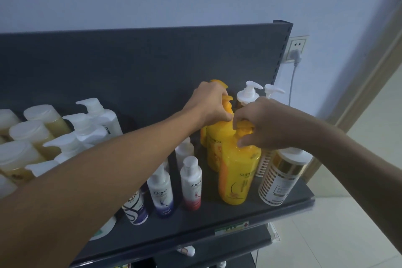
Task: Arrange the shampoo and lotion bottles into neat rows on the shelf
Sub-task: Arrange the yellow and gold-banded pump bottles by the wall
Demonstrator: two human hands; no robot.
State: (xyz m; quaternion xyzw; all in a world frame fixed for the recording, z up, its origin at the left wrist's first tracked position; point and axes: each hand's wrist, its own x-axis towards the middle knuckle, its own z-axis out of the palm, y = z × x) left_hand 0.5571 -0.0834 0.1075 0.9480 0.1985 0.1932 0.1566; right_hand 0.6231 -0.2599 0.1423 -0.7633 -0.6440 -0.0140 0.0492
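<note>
Yellow pump bottles stand one behind another at the right of the dark shelf (217, 220). My right hand (267, 124) grips the orange pump of the front yellow bottle (237, 176). My left hand (208, 104) is closed on the pump of the yellow bottle behind it (214, 150). White-and-gold bottles (280, 180) stand to the right, partly hidden by my right arm. Two small white Dove bottles (191, 183) stand to the left of the yellow ones.
White pump bottles (91, 122) and pale yellow capped bottles (32, 135) fill the shelf's left side. The dark back panel (141, 67) rises behind. A wall socket with a plugged cable (297, 54) is at the right. Lower shelves (228, 248) show beneath.
</note>
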